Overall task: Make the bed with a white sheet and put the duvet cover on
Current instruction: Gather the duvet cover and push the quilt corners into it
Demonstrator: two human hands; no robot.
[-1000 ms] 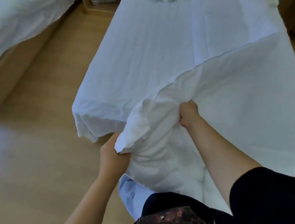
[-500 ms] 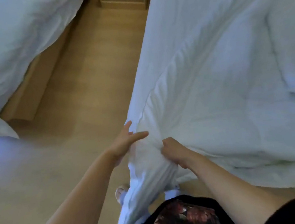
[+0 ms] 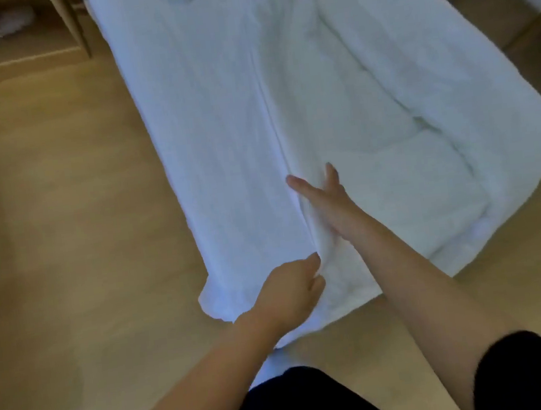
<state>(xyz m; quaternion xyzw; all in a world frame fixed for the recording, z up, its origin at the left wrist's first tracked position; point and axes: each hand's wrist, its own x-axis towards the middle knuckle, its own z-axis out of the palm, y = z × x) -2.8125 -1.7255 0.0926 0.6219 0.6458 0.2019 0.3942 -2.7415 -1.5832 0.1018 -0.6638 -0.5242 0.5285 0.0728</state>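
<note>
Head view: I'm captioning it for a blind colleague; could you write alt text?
The right hand presses flat on the white bedding beside a lengthwise fold, while the left hand pinches that fold's near end.

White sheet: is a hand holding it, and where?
The left hand seems to pinch the white sheet at its fold near the foot end; the right hand presses flat.
</note>
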